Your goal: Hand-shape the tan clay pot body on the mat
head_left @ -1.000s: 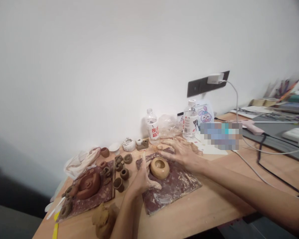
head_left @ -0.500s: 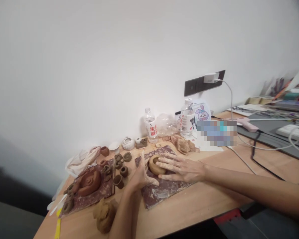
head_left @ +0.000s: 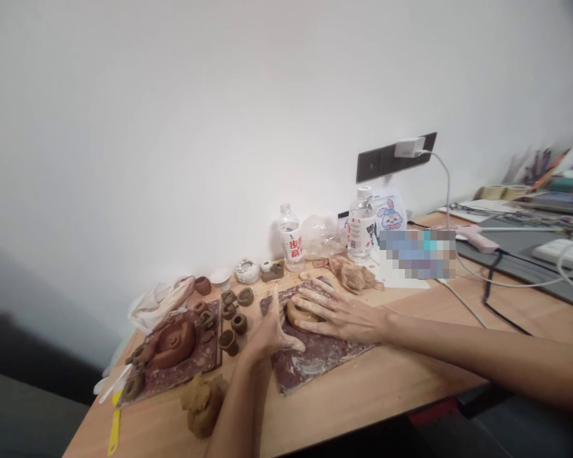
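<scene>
A tan clay bowl (head_left: 298, 316) with rounded walls sits on a clay-smeared dark red board (head_left: 310, 364). My right hand (head_left: 332, 312) lies over it, fingers stretched out across its top and covering most of the opening. At the bowl's left side stands my left hand (head_left: 273, 331), thumb and fingers spread apart, its palm turned toward the bowl. Whether the left palm touches the wall I cannot tell. Pale clay coats both hands. Beside my left forearm rests a lump of tan clay (head_left: 203, 407).
To the left, a second board (head_left: 195, 374) bears a reddish-brown clay piece (head_left: 174, 343). Several small clay pots (head_left: 228, 342) stand between the boards. Two plastic bottles (head_left: 292, 245) are by the wall, near a crumpled brown cloth (head_left: 356, 275). A yellow tool (head_left: 114, 426) lies front left.
My right hand has slid left and up over the bowl, covering its opening. My left hand stays almost where it was. The view has shifted slightly.
</scene>
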Motion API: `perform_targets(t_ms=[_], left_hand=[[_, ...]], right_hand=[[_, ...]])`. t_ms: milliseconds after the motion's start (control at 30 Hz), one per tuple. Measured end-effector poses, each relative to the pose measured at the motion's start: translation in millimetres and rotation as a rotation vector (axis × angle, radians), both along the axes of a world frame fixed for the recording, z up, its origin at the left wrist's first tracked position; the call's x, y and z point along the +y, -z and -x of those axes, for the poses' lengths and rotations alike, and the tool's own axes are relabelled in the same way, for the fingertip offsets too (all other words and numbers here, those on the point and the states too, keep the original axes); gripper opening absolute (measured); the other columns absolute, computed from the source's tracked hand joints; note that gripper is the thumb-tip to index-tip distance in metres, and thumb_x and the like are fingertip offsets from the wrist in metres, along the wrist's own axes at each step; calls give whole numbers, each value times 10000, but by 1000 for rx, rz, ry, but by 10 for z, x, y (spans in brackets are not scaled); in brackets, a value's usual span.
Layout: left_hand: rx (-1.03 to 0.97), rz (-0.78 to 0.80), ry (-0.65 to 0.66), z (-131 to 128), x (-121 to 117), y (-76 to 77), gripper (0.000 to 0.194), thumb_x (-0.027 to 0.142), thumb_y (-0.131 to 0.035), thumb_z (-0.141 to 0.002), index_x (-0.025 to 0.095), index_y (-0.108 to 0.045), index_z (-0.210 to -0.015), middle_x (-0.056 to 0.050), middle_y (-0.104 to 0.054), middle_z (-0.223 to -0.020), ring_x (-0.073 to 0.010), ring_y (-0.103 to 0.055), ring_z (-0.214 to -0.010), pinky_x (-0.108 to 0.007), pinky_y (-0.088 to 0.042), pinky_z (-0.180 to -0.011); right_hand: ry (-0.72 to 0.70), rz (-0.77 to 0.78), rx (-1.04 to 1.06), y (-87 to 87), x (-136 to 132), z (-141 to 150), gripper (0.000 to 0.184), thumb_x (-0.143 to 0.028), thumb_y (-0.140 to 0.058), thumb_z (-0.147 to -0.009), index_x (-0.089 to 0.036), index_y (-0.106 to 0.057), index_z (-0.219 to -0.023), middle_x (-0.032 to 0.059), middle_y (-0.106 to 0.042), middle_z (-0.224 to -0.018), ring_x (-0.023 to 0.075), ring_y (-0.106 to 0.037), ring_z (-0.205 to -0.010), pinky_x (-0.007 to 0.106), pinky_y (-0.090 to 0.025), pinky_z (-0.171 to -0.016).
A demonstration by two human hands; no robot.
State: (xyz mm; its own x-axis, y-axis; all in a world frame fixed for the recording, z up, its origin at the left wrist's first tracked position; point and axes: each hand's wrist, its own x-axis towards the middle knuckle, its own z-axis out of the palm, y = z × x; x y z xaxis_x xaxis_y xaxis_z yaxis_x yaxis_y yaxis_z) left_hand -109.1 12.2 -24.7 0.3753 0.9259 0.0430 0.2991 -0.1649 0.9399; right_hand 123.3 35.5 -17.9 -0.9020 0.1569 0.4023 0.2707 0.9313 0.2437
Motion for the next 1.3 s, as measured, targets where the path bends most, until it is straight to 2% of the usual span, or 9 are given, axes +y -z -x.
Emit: perform_targets(t_ms=[67, 200, 333, 500, 600, 700, 933, 1133, 1300], left_hand=[[-46, 37, 27, -10, -3, -12, 1526, 281, -910, -439, 181, 200, -1481, -233, -177, -1573, -345, -76, -1471, -509, -171, -1174], [-170, 117, 90, -24, 0, -6, 1556, 283, -909, -442, 192, 269, -1454, -263, -117, -1575, -354, -142, -1462, -523, -221, -1155], [-131, 78, 57, -26, 1, -9, 1571, 263, -923, -414, 185, 241, -1467, -256, -130, -1575, -353, -99, -1468, -513, -149, -1175], [-175, 131, 84, 1, 21, 51, 1572, 267, -919, -439, 191, 286, -1446, -264, -152, -1569, -347, -179, -1455, -502, -220, -1161], [-167, 120, 89, 15, 37, 83, 1575, 253, -920, -438, 197, 291, -1444, -248, -181, -1568, -349, -205, -1448, -492, -236, -1161], [-167, 104, 88, 11, 40, 81, 1574, 236, -920, -437, 198, 289, -1445, -239, -210, -1563, -353, -221, -1443, -490, -231, -1165], [-161, 101, 68, -4, 28, 41, 1560, 257, -916, -440, 213, 267, -1456, -224, -190, -1573, -341, -195, -1453, -489, -240, -1163], [10, 37, 21, 21, 18, -1, 1515, 235, -907, -452, 194, 202, -1483, -207, -198, -1576, -346, -132, -1466, -492, -182, -1182], [48, 35, 6, 17, 5, -23, 1502, 229, -900, -458, 186, 197, -1485, -195, -210, -1576, -331, -132, -1468, -470, -213, -1179]], right_hand=[[14, -11, -15, -11, -2, 17, 564, -33, -487, -875, -251, -443, -1393, 150, -338, -1521, 270, -201, -1441, 557, -221, -1129], [19, 1, -32, -17, -14, 60, 571, -45, -481, -884, -281, -431, -1401, 145, -334, -1524, 279, -213, -1437, 576, -231, -1118], [77, 5, -71, -12, -38, 98, 563, -52, -470, -892, -271, -418, -1408, 141, -359, -1512, 276, -218, -1436, 584, -218, -1121], [20, -56, -12, 36, -51, 94, 538, -60, -474, -888, -275, -448, -1380, 127, -336, -1527, 264, -215, -1438, 589, -201, -1125], [-3, -118, 10, 64, -34, 66, 501, -79, -504, -880, -254, -481, -1349, 134, -372, -1506, 268, -238, -1428, 596, -207, -1120], [-41, -184, -3, 60, 2, 24, 541, -98, -525, -878, -280, -445, -1381, 137, -397, -1488, 289, -259, -1416, 622, -218, -1102], [-45, -253, -30, 104, 167, -84, 582, -137, -551, -877, -357, -408, -1396, 49, -279, -1559, 270, -169, -1444, 622, -231, -1100], [-93, -265, -15, 202, 246, -165, 620, -109, -552, -854, -386, -419, -1393, -12, -280, -1561, 266, -138, -1452, 596, -246, -1108], [-97, -263, -74, 189, 279, -179, 635, -118, -580, -844, -400, -420, -1390, -28, -271, -1564, 268, -114, -1459, 597, -226, -1122]])
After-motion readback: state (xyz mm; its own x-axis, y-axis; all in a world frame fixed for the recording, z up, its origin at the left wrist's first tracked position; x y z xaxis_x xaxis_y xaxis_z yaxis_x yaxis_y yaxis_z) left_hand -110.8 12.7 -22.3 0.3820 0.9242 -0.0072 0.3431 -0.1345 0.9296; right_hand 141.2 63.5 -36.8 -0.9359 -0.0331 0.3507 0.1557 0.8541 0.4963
